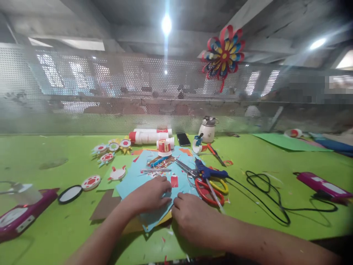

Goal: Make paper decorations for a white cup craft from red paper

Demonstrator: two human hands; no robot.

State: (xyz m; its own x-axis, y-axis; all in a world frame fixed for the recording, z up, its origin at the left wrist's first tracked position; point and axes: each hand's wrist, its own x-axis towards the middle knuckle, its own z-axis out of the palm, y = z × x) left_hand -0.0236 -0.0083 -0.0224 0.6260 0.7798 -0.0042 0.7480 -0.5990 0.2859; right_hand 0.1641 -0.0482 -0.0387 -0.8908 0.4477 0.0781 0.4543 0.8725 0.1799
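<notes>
Right hand point(193, 217), left hand point(150, 195) on blue paper point(132, 181); scissors point(209, 187) crowd right edge.

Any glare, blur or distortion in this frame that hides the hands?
Head view: the lamp flares into a vertical streak; the corners blur and darken; a patch upper right is pixelated; the left hand and right hand on the blue paper are evenly lit, fairly sharp.
</notes>
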